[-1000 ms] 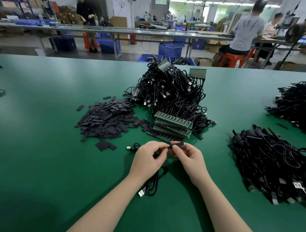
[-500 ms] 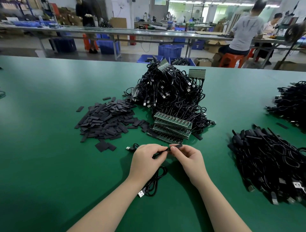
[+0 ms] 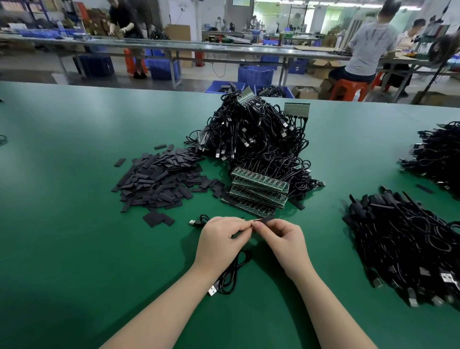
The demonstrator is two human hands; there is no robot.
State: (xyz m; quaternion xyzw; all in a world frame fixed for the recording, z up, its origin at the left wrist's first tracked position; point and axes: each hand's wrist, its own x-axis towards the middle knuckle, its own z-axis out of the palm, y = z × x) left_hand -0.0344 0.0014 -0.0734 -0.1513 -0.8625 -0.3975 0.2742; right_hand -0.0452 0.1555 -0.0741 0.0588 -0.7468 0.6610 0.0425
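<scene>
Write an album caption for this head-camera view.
Left hand holds a black cable while right hand pinches a flat black sleeve, before heaps of sleeves, cables and circuit boards.

No writing, number or brand can be read anywhere. The green circuit board strips (image 3: 258, 191) stacked just in front of the big cable heap (image 3: 251, 139) are too small and blurred to show any print. The same goes for the cardboard boxes (image 3: 305, 92) on the floor behind that heap and the screen (image 3: 241, 2) on the wall far behind it.
</scene>
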